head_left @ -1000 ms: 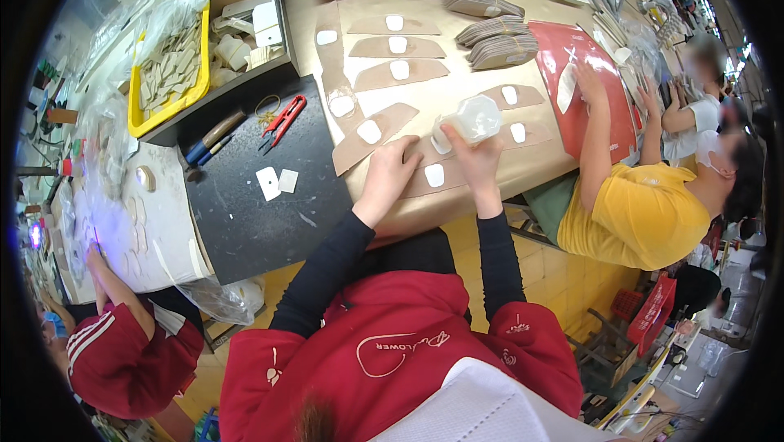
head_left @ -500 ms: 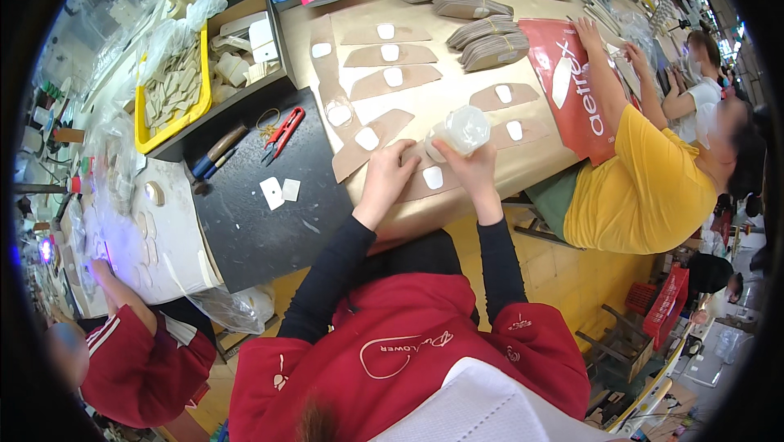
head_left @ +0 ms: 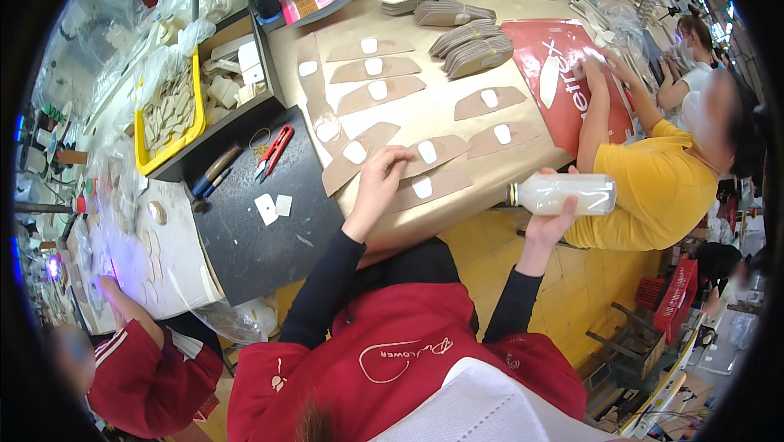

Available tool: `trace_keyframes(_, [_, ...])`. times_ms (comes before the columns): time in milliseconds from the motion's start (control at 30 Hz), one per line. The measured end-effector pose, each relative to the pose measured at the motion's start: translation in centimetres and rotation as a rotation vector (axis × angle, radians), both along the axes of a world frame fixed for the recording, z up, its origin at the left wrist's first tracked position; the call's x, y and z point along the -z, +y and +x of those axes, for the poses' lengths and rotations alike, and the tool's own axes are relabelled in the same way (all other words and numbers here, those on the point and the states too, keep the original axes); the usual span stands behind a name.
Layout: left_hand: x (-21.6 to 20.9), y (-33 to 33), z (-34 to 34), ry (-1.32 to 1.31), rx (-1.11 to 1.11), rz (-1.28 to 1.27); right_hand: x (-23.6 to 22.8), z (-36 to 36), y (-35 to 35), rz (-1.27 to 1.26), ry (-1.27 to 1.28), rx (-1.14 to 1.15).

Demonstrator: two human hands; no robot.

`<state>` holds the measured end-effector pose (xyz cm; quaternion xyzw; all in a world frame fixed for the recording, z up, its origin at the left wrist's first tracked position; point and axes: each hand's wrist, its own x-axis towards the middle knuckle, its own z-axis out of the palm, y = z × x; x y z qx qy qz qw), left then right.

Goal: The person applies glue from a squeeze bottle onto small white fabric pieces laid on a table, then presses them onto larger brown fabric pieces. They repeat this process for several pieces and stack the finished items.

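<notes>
My right hand (head_left: 555, 217) is wrapped round a clear bottle of whitish liquid (head_left: 567, 194), tilted on its side past the table's front edge, its narrow end to the left. My left hand (head_left: 380, 183) has its fingers pinched together at the left end of a flat brown piece (head_left: 447, 146) with a white patch in its middle. Just below that lies another brown piece (head_left: 445, 183), also with a white patch. Several similar patched pieces are spread over the paper-covered table, among them a slanted brown piece (head_left: 337, 174) left of my hand.
Bundles of brown pieces (head_left: 474, 48) lie at the back, next to a red bag (head_left: 531, 37). A co-worker in yellow (head_left: 653, 197) sits close on the right. On the left are a black board (head_left: 245, 254), red snips (head_left: 276, 148) and a yellow tray (head_left: 202, 107).
My right hand has swung right with the bottle, which was upright over the pieces and now lies sideways. My left hand has shifted slightly. The view has turned a little.
</notes>
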<state>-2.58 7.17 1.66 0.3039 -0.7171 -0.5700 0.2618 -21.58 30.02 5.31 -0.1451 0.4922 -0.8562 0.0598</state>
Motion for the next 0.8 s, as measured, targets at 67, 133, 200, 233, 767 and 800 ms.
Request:
trace_keyframes(67, [-0.9,-0.3,-0.4,0.068,-0.003,0.027,0.3,0.5,1.0,0.009,-0.017,-0.015])
trace_keyframes(133, [-2.0,-0.7,-1.3,0.160,-0.021,0.004,0.5,1.2,1.8,0.045,-0.042,-0.021])
trace_keyframes(200, [-3.2,-1.4,-2.6,0.217,-0.022,0.013,0.6,1.9,2.0,0.064,-0.057,-0.034])
trace_keyframes(233, [-3.7,-1.8,-3.3,0.236,-0.028,0.027,0.5,2.2,2.1,0.077,-0.065,-0.043])
trace_keyframes(767, [0.5,0.9,0.3,0.106,-0.081,0.096,1.3,4.6,1.0,0.051,-0.121,-0.205])
trace_keyframes(800, [0.3,1.6,1.2,0.135,-0.107,0.085,1.4,4.8,0.7,0.050,-0.124,-0.205])
